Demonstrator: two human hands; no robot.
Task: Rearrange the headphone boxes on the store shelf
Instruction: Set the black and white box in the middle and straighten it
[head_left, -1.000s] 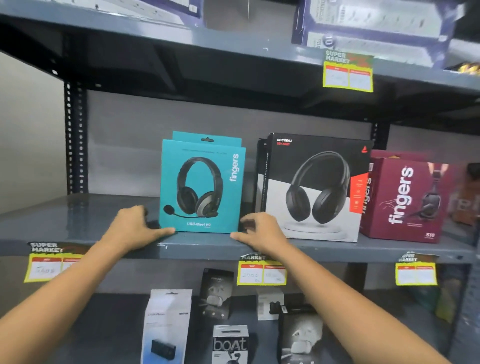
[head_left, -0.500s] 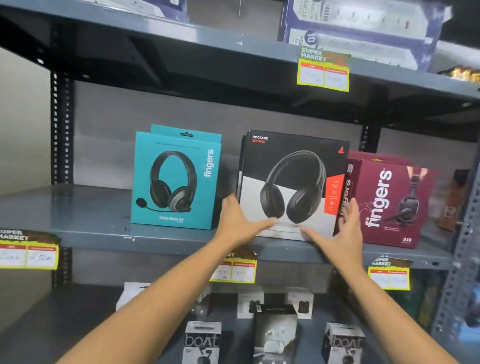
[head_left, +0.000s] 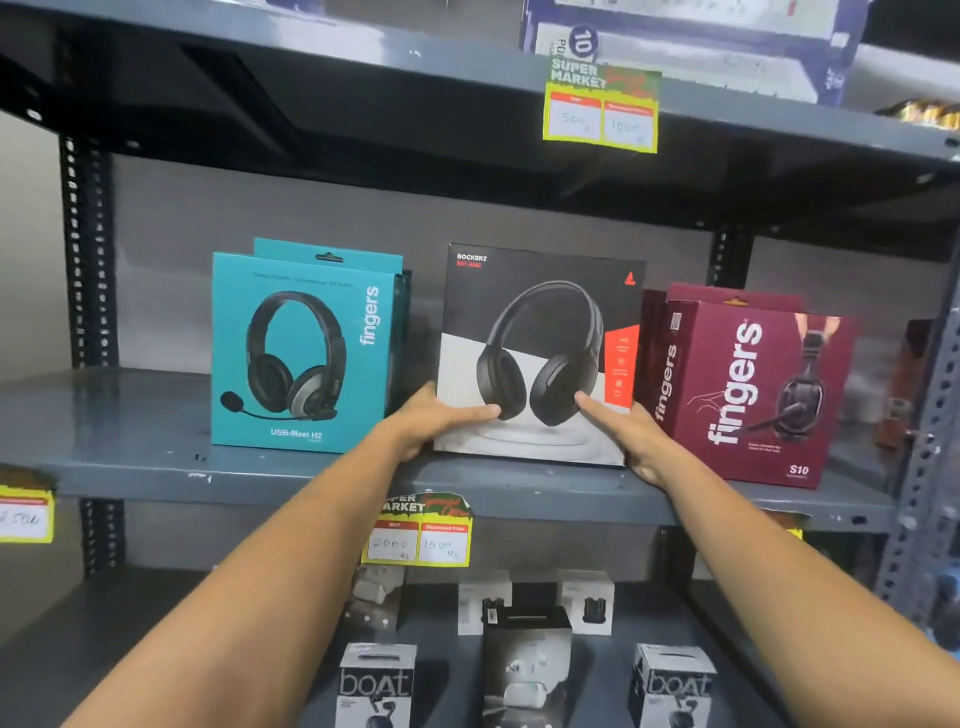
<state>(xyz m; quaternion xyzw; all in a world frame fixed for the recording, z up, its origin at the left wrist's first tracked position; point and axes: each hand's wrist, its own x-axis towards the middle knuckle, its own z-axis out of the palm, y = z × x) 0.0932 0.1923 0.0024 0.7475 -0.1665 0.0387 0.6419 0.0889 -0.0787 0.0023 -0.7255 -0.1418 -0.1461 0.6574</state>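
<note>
Both hands are on the black and white box (head_left: 540, 358) now, the middle one of three on the grey middle shelf (head_left: 104, 421). The left hand (head_left: 431, 421) wraps its lower left corner, thumb lying across the front face and fingers tucked behind the edge, so that grip is clamped on the box. The right hand (head_left: 631, 436) has its thumb pressed on the front near the lower right corner and its fingers behind the right edge, clamped on the same box.

A second ago those hands were further left, resting on the shelf at either bottom corner of the teal box (head_left: 304, 348). Half a second ago they had come across to the black and white box, the left already touching it, the right open and spread in front of the maroon box (head_left: 748, 384). Since then the right has closed in on the corner.

The box itself stands upright on the shelf, its front now turned more squarely outward than before. Its right edge is just beside the maroon box. A clear gap separates it from the teal box, which stands alone and untouched to the left.
</note>
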